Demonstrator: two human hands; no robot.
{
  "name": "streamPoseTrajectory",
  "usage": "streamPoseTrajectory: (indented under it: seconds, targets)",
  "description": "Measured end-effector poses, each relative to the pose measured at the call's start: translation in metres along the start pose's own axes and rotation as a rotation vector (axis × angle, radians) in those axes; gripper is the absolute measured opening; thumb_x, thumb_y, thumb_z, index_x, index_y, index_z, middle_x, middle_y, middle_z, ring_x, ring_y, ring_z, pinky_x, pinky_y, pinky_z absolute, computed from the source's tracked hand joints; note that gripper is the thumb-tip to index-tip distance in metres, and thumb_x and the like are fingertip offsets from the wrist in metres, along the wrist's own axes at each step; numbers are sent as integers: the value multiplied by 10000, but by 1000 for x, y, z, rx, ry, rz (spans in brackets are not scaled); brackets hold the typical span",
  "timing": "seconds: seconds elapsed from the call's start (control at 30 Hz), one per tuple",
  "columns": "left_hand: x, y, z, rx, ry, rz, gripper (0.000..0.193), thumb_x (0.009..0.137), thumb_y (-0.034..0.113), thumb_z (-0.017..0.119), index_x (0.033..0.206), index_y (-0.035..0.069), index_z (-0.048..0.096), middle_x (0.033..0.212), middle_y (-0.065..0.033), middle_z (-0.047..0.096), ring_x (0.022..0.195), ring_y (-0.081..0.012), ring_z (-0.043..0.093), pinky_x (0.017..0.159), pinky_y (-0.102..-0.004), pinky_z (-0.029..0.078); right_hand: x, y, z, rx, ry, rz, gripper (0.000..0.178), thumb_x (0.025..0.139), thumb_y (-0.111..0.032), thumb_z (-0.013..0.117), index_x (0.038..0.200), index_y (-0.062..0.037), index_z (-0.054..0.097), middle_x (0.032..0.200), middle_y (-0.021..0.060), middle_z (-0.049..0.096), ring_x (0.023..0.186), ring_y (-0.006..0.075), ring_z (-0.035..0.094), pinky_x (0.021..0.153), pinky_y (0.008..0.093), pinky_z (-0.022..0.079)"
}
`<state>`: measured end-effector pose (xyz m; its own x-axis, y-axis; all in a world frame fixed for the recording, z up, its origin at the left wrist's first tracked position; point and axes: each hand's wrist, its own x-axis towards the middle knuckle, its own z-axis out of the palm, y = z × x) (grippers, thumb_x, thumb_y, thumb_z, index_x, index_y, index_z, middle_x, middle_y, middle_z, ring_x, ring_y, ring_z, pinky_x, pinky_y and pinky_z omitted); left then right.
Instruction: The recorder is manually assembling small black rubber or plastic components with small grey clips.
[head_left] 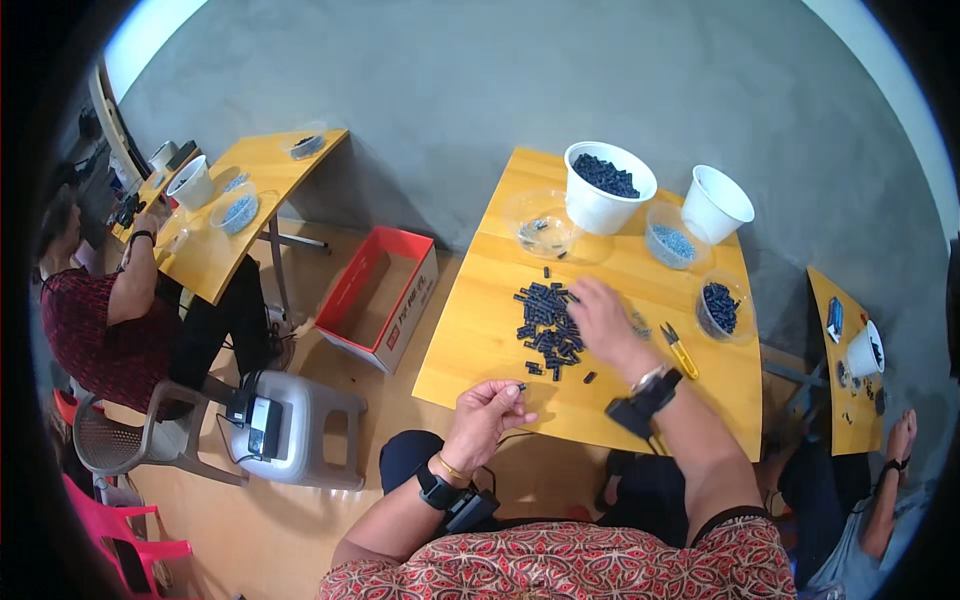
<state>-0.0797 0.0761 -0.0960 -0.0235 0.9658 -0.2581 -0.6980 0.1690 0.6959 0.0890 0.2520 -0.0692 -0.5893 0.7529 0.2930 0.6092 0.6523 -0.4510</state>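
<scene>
My left hand (pixel 482 422) is closed in a pinch at the table's near edge, with a small black cylindrical piece (pixel 522 387) at its fingertips. Over the table, my right hand (pixel 606 322) reaches to the right side of a pile of short black cylindrical pieces (pixel 545 318). Its fingers are blurred and partly turned away, so I cannot see whether they hold anything. To the right of that hand lies a yellow-handled pair of snips (pixel 680 352). Some small silvery bits (pixel 640 324) lie between the hand and the snips.
A white bucket of black pieces (pixel 607 180), a second white bucket (pixel 716 205), and clear bowls with bluish small parts (pixel 671 243), black pieces (pixel 719 307) and few bits (pixel 545 235) stand on the table. A red-and-white box (pixel 385 300) sits left on the floor. Other people sit at both sides.
</scene>
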Motion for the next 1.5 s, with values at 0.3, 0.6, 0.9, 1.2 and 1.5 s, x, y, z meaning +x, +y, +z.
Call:
streamPoseTrajectory:
  seconds: [0.3,0.6,0.9,1.2,1.5]
  targets:
    - [6,5,2,5,-12,-48,119,886,88,518,928,-7,576,791,-65,581,704,-139,577,707,-362,560,59,46,9,-217,13,-144,411,723,86,486,1113,-40,514,1216,160,459,1143,319,405,986,386,319]
    - [3,8,-1,18,-25,-95,116,878,66,526,930,-19,583,757,-68,577,692,-145,589,698,-349,567,68,48,21,-266,22,-183,333,772,52,472,1092,-21,532,1177,184,484,1089,335,451,937,382,375]
    - [3,7,0,29,-12,-61,129,878,94,535,937,-10,583,783,-69,581,699,-139,583,688,-359,568,47,39,-2,-248,-85,-117,271,736,37,487,990,-13,568,901,139,512,919,310,495,821,395,414]
    - [3,4,4,36,-17,-28,130,884,107,531,930,-4,577,780,-55,583,673,-128,575,655,-332,565,14,43,-19,143,-19,137,162,782,24,518,939,9,555,852,112,594,767,246,579,708,317,467]
    - [3,0,3,141,-23,49,128,893,142,523,852,29,567,748,-31,562,647,-104,548,646,-303,546,-65,-28,-63,1251,75,223,119,826,14,517,938,14,556,827,44,583,682,109,555,642,229,469]
